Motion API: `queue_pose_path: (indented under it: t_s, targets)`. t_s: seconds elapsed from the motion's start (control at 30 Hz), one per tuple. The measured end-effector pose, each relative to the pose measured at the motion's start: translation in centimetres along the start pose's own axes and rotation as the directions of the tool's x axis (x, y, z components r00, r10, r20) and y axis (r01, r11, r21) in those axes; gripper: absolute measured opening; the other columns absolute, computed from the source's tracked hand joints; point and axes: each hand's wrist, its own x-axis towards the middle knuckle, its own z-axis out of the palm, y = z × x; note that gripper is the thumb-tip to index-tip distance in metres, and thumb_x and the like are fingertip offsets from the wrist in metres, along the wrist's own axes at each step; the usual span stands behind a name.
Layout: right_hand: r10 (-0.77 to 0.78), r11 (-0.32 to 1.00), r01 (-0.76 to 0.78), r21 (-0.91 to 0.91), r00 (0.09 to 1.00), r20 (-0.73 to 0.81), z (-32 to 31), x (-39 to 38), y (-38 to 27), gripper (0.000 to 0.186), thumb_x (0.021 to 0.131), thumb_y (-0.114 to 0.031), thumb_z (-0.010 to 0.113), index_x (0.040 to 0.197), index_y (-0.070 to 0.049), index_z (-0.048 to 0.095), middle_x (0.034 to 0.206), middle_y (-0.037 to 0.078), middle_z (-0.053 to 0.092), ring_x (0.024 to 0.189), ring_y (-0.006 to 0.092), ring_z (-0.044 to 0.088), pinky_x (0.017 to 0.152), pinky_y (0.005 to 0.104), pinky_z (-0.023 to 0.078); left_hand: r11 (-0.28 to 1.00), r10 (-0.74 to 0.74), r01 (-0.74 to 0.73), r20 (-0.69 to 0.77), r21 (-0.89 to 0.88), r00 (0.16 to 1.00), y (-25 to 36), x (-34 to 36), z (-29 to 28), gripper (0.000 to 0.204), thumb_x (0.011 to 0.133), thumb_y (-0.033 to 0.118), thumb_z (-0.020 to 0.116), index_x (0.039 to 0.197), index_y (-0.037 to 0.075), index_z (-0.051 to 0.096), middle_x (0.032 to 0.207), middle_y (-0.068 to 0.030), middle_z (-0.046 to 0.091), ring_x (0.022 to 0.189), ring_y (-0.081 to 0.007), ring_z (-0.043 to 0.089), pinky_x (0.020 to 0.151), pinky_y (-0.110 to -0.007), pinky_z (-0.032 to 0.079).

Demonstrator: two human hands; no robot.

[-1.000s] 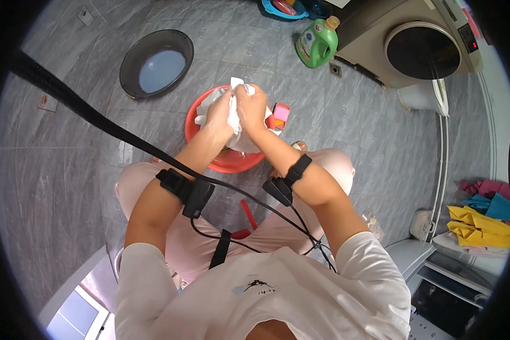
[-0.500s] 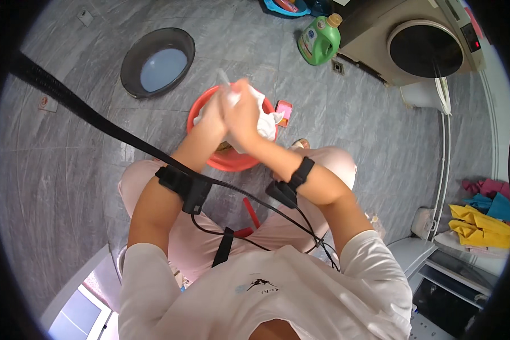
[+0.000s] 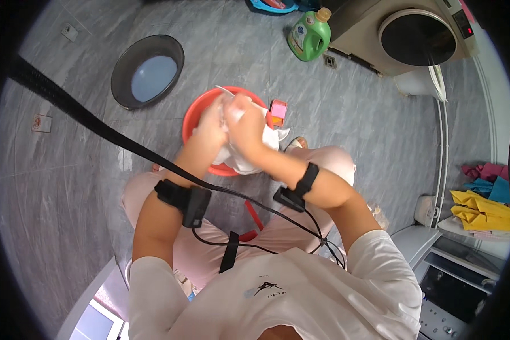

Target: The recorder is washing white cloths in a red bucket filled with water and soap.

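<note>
White cloth (image 3: pixel 249 148) is bunched over the red basin (image 3: pixel 194 116) on the grey floor (image 3: pixel 73 187), gripped tight by both the left hand (image 3: pixel 211 126) and right hand (image 3: pixel 245 122) pressed together. A dark bowl (image 3: pixel 147 71) sits well apart.

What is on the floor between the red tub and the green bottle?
Just bare grey floor tiles between the red tub and green bottle, in the head view.
</note>
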Motion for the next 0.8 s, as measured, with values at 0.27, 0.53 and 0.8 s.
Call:
queue_pose_path:
  t_s: [0.27,0.53,0.8]
  targets:
    - [-0.090,0.992,0.084,-0.092,0.994,-0.059,1.5,2.0,3.0,0.025,0.081,-0.021,0.059,0.067,-0.002,0.052,0.061,0.017,0.053,0.054,0.0324,0.053,0.052,0.0395,0.041,0.964,0.208,-0.178,-0.143,0.197,0.967,0.2,0.5,1.4,0.028,0.093,0.027,0.046,0.101,0.003,0.058,0.093,-0.0092,0.063,0.083,-0.0218,0.063,0.075,-0.036,0.051]
    - [-0.167,0.986,0.169,-0.006,0.977,0.131,1.2,-1.6,-0.1,0.010,0.075,-0.016,0.062,0.071,-0.008,0.058,0.064,0.015,0.058,0.060,0.0356,0.058,0.056,0.0430,0.044,0.994,0.048,-0.048,0.010,0.102,0.999,1.9,-1.1,0.0,0.024,0.090,0.026,0.053,0.097,0.005,0.059,0.089,-0.0066,0.063,0.082,-0.0182,0.063,0.070,-0.033,0.052]
    - [0.206,0.974,-0.212,-0.079,0.976,-0.076,1.8,3.4,5.2,0.024,0.083,-0.024,0.057,0.072,-0.004,0.056,0.064,0.018,0.057,0.060,0.0362,0.057,0.055,0.0422,0.042,0.987,0.131,-0.109,-0.189,0.121,0.973,-2.1,-0.9,2.8,0.031,0.096,0.029,0.040,0.107,0.004,0.056,0.102,-0.0088,0.060,0.091,-0.0224,0.061,0.074,-0.033,0.052]
